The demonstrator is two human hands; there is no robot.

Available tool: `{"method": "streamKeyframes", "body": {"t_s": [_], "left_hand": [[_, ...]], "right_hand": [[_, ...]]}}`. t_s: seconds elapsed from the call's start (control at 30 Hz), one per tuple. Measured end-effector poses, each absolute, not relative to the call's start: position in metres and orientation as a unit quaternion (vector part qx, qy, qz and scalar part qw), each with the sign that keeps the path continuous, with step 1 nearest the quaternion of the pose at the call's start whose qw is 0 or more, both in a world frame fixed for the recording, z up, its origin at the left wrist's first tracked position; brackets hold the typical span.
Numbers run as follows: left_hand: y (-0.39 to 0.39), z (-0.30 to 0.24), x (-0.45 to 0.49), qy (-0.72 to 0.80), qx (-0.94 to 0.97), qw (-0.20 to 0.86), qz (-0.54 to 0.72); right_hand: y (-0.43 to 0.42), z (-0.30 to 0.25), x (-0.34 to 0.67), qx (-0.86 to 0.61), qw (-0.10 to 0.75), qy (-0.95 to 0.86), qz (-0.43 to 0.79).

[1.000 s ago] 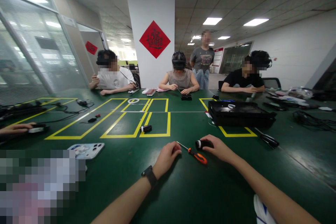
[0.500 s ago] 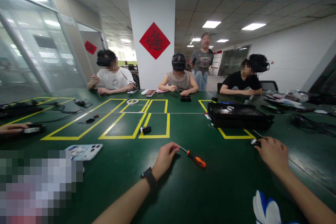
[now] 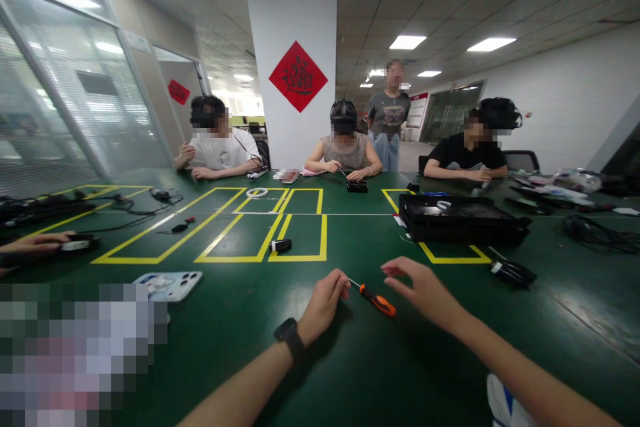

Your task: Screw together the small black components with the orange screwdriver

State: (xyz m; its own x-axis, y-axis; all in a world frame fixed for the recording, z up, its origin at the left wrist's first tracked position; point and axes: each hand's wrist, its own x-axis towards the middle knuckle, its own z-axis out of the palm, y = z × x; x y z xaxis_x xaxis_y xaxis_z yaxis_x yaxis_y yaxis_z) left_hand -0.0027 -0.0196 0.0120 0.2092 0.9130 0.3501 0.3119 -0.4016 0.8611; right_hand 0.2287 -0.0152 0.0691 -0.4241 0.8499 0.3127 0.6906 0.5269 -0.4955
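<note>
My left hand (image 3: 324, 299), with a black watch (image 3: 290, 337) on the wrist, rests on the green table (image 3: 350, 373) as a loose fist. Its thumb touches the metal tip of an orange-handled screwdriver (image 3: 377, 302) that lies flat on the table. I cannot see whether anything sits inside the fist. My right hand (image 3: 425, 288) hovers just right of the screwdriver handle with its fingers apart and nothing in it. A small black tool (image 3: 511, 272) lies further right, near a yellow tape corner.
A black tray (image 3: 460, 221) stands at the right behind the tape. Yellow tape rectangles (image 3: 260, 233) mark the middle, with a small black-and-white part (image 3: 280, 245) inside one. A phone (image 3: 170, 284) lies at the left. Another person's hand (image 3: 35, 243) and cables are at far left. Several people sit opposite.
My right hand carried a small black piece to the right, left it by the black tool near the tray, and came back empty beside the screwdriver. The left hand stayed put.
</note>
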Motion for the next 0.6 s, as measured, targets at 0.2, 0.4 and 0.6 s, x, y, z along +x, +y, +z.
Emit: {"method": "streamKeyframes", "body": {"t_s": [0.2,0.4,0.6], "left_hand": [[-0.04,0.021,0.005,0.451,0.674,0.314,0.494],[-0.041,0.024,0.004,0.46,0.727,0.247,0.447],[-0.041,0.02,0.008,0.434,0.85,0.095,0.282]], "right_hand": [[-0.032,0.06,0.142,-0.374,0.356,-0.813,0.27],[-0.025,0.061,0.154,-0.378,0.37,-0.803,0.275],[0.006,0.049,0.283,-0.569,0.339,-0.748,0.035]]}}
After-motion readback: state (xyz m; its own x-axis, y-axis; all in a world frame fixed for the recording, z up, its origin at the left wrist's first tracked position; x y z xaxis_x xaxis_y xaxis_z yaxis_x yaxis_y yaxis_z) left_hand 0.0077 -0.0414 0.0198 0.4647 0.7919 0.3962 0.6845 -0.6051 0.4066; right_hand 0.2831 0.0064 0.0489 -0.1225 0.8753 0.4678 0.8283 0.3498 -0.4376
